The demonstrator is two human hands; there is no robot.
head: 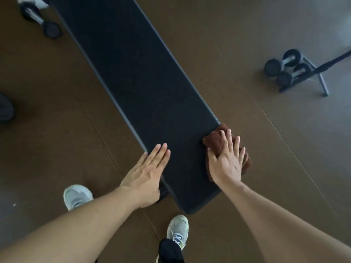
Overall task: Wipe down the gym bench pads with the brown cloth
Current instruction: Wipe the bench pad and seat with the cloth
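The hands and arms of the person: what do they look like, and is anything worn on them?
Both arms are bare up to the edge of the picture, with no sleeves in view. The left hand and the right hand wear no gloves. No watch, ring or bracelet shows on either wrist or on any finger.

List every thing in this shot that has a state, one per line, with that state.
brown cloth: bunched, pressed on the bench's right edge.
bench pad: flat, bare apart from cloth and hands.
right hand: fingers straight, pressing the cloth.
left hand: flat, resting on the bench's left edge.
dumbbells: lying on the floor at right, by a stand.
dumbbell: lying on the floor, top left.
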